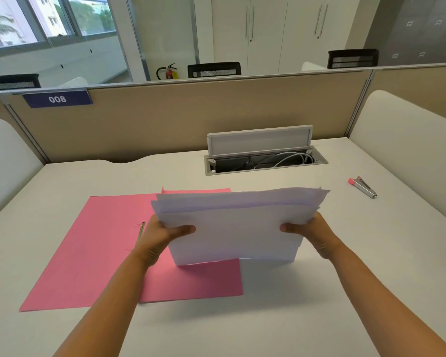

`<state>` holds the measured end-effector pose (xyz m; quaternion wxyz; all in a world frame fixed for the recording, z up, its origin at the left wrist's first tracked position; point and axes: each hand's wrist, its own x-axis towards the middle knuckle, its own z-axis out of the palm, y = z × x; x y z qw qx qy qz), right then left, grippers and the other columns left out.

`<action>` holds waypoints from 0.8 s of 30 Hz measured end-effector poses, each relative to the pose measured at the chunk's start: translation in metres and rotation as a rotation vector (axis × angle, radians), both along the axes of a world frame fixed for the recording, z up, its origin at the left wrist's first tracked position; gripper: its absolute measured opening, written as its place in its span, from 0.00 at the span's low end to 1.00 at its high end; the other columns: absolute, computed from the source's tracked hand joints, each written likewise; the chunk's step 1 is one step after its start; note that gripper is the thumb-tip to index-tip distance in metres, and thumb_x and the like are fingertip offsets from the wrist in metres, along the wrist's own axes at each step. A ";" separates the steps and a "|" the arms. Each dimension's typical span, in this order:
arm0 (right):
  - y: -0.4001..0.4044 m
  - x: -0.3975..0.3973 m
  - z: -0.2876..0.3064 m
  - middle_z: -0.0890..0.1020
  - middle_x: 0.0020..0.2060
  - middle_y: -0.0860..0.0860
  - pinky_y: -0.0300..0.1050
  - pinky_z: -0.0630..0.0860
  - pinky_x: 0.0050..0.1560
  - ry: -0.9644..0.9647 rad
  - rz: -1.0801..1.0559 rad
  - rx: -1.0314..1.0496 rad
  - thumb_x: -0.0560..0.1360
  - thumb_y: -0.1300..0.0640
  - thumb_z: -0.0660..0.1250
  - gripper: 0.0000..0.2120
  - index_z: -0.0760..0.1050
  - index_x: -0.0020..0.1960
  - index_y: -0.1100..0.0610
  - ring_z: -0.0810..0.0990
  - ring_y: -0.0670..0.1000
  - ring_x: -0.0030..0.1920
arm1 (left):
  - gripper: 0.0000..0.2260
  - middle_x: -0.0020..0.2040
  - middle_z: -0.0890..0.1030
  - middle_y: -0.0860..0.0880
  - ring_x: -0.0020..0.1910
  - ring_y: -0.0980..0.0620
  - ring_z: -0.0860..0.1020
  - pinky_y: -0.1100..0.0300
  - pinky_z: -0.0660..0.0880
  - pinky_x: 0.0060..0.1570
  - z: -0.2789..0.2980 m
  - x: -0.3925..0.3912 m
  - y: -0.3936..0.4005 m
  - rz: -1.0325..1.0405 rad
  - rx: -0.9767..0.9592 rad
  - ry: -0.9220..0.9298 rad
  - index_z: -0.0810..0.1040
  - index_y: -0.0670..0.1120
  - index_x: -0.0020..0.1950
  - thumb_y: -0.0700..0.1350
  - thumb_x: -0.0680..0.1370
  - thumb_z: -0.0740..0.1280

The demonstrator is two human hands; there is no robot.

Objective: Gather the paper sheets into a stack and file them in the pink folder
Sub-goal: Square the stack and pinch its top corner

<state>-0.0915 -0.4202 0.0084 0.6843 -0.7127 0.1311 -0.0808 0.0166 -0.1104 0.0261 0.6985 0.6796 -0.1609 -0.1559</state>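
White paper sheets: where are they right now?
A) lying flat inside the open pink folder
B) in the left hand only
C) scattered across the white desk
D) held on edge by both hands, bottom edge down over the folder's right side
D: the white paper sheets stand upright between the left hand and right hand, above the right side of the open pink folder.

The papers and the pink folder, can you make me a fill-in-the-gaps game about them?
1. The paper stack is held by ____ hands, the left hand and the right hand.
2. The folder lying open on the desk is coloured ____.
3. The stapler lies to the ____ of the papers.
4. The blue sign shows the number ____.

Missing words: two; pink; right; 008
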 end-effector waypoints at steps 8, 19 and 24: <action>-0.003 -0.002 0.003 0.83 0.45 0.51 0.45 0.82 0.45 -0.019 0.009 -0.017 0.55 0.60 0.77 0.23 0.78 0.48 0.48 0.81 0.52 0.47 | 0.25 0.41 0.86 0.53 0.42 0.53 0.83 0.57 0.80 0.46 -0.005 0.006 0.002 0.031 0.008 -0.023 0.81 0.47 0.47 0.47 0.50 0.79; -0.005 -0.009 -0.007 0.84 0.45 0.52 0.49 0.80 0.49 0.025 -0.038 0.012 0.49 0.49 0.78 0.27 0.79 0.48 0.49 0.81 0.53 0.46 | 0.23 0.38 0.86 0.53 0.38 0.57 0.83 0.62 0.81 0.38 -0.008 0.004 -0.002 0.023 -0.017 0.024 0.81 0.46 0.46 0.46 0.52 0.76; 0.003 -0.008 -0.013 0.84 0.45 0.52 0.51 0.79 0.52 0.040 -0.030 0.030 0.49 0.51 0.77 0.27 0.79 0.47 0.48 0.81 0.53 0.47 | 0.25 0.38 0.86 0.53 0.38 0.56 0.83 0.62 0.80 0.37 -0.016 0.002 -0.005 0.062 -0.044 0.055 0.80 0.45 0.47 0.46 0.52 0.77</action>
